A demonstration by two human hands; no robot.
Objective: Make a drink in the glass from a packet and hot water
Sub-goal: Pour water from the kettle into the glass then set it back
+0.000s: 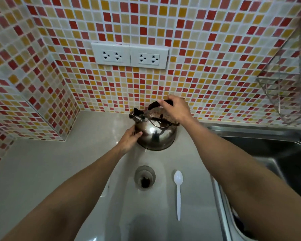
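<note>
A steel kettle with a black handle and a spout pointing left stands on the pale counter near the tiled wall. My right hand is closed over the top of its handle. My left hand presses against the kettle's left side below the spout. Closer to me, between my forearms, a clear glass stands upright, seen from above, with dark powder at its bottom. A white plastic spoon lies just right of the glass, bowl pointing away from me. No packet is clearly visible.
A steel sink lies to the right of the counter. A wire rack hangs on the wall at upper right. Two double sockets sit on the mosaic wall above the kettle. The tiled wall closes the counter at left.
</note>
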